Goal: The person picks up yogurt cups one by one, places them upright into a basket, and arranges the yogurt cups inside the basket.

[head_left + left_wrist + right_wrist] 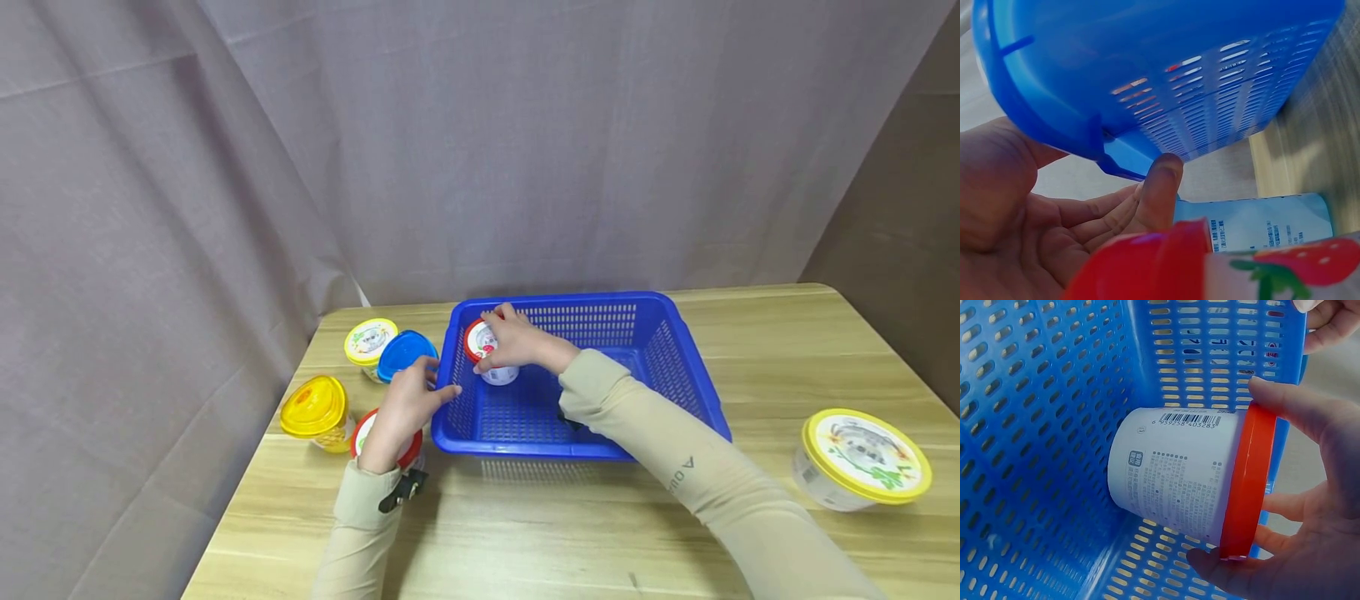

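Note:
A blue plastic basket (pixel 540 451) with slotted walls stands on the wooden table. Inside its left end, my right hand (pixel 521 342) grips a white tub (pixel 1175 475) by its red lid (pixel 1249 481), thumb and fingers spread around the lid's edge. The tub's base is down near the basket floor. At the basket's left rim, my left hand (pixel 407 404) holds on, thumb over the rim and fingers on the outer side. Below that hand is another red-lidded tub (pixel 1141 265) with a strawberry print, partly hidden by the wrist in the head view.
Left of the basket stand a yellow-and-white-lidded tub (pixel 371 340), a blue-lidded tub (pixel 406 353) and a tub with a domed yellow lid (pixel 317 407). A large yellow-rimmed tub (pixel 862 462) sits at the right. Grey curtain (pixel 525 167) hangs behind the table.

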`<state>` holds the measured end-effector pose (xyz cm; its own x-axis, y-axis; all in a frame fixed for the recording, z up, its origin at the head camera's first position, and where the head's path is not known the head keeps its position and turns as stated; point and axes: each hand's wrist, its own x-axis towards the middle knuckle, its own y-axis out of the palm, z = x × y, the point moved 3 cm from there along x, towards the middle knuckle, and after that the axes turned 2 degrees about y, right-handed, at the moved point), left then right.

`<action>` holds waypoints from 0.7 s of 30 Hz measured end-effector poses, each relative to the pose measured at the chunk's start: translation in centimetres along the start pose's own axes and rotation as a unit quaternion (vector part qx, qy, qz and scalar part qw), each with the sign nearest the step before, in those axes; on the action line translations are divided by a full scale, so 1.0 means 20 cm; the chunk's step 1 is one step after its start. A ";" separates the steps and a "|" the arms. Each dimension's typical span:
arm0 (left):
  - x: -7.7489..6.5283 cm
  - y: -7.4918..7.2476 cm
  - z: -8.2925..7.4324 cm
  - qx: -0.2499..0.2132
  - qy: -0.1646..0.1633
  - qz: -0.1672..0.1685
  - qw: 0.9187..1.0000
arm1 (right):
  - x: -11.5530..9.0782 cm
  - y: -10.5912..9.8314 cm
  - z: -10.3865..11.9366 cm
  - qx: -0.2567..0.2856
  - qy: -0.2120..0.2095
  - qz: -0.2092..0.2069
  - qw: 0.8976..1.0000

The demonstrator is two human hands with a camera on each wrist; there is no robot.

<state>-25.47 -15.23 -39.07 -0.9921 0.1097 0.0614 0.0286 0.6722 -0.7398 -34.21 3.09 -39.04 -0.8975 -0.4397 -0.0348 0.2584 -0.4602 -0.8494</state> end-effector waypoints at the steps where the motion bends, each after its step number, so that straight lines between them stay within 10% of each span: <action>1: 0.00 0.00 0.00 0.001 0.000 0.001 1.000 | 0.00 0.00 0.00 0.003 0.001 0.001 1.000; 21: 0.01 0.00 0.01 -0.004 0.004 0.002 1.000 | -0.04 -0.03 -0.02 -0.048 -0.023 0.008 0.999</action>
<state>-25.61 -15.29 -39.19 -0.9908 0.1190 0.0639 0.0340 0.6776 -0.7346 -33.76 4.04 -38.68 -0.8751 -0.4832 -0.0264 0.2358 -0.3782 -0.8952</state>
